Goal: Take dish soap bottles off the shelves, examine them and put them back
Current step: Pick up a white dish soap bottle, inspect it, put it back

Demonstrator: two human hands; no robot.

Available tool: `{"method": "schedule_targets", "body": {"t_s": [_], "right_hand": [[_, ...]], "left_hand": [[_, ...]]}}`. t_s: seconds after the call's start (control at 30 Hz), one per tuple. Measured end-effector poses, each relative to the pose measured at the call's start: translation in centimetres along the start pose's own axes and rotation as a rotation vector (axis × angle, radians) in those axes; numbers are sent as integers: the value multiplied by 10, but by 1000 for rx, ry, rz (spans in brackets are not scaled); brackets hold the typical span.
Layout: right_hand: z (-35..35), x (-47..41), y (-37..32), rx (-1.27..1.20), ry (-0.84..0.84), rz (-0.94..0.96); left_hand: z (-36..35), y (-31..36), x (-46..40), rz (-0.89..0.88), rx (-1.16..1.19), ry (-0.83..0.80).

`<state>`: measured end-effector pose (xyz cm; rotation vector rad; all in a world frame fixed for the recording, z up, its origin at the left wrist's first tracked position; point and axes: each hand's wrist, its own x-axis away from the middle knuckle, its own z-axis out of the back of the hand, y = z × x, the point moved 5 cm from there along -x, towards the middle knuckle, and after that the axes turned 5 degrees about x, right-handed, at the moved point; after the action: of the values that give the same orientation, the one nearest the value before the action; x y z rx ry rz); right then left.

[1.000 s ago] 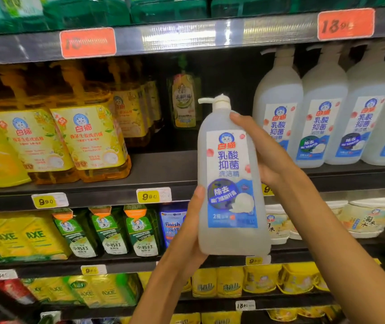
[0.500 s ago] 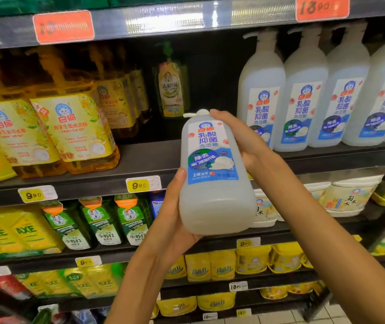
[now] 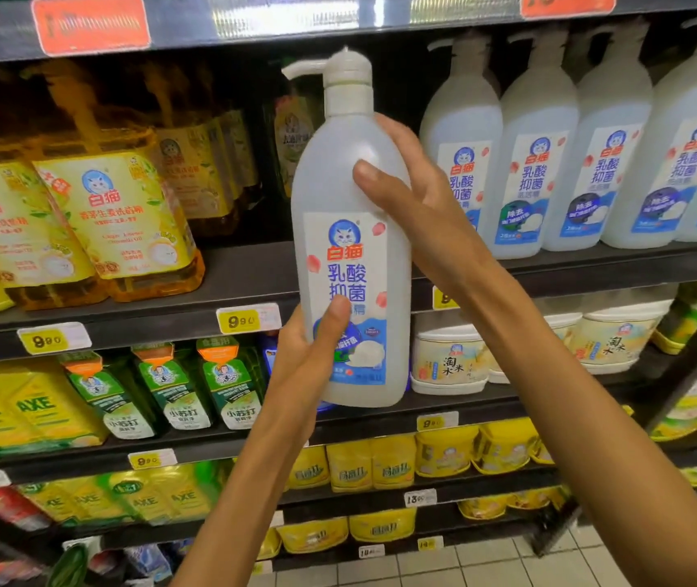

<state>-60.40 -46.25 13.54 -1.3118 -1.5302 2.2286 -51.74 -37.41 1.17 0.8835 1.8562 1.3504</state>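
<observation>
Holding white pump bottle (image 3: 351, 264) upright | left hand (image 3: 308, 366) gripping its base | right hand (image 3: 414, 205) wrapping its shoulder

"白猫 乳酸抑菌" on held pump bottle (image 3: 351, 264); "AXE" on yellow packs (image 3: 20, 406); shelf tags (image 3: 241, 320), apparently "9.90".

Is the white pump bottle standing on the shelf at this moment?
No, both the left hand and right hand grip the white pump bottle in the air.
</observation>
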Motion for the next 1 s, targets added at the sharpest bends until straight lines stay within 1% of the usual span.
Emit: {"method": "schedule_targets", "body": {"t_s": [0.1, 0.23, 0.37, 0.53, 0.6, 0.67, 0.73, 0.83, 0.93, 1.0], "right_hand": [[0, 10, -4, 89, -20, 37], [9, 28, 8, 40, -87, -7], [12, 37, 5, 52, -129, 38], [12, 35, 1, 99, -108, 102], [13, 30, 1, 37, -102, 75], [13, 24, 6, -109, -85, 18], [11, 18, 17, -178, -8, -55], [4, 14, 36, -104, 147, -158], [-1, 11, 49, 38, 207, -180], [-1, 2, 54, 67, 223, -176]], "left_hand": [[2, -3, 2, -71, -18, 5], [5, -5, 2, -145, -121, -44], [5, -3, -6, -198, -224, -96], [4, -3, -6, -235, -205, -76], [2, -4, -4, -205, -152, -38], [2, -6, -1, -131, -66, 15], [0, -9, -1, -38, 20, 55], [-7, -10, -4, 83, 64, 95], [-6, -7, -10, 102, 26, 115], [-6, -3, -17, 106, 6, 103]]}}
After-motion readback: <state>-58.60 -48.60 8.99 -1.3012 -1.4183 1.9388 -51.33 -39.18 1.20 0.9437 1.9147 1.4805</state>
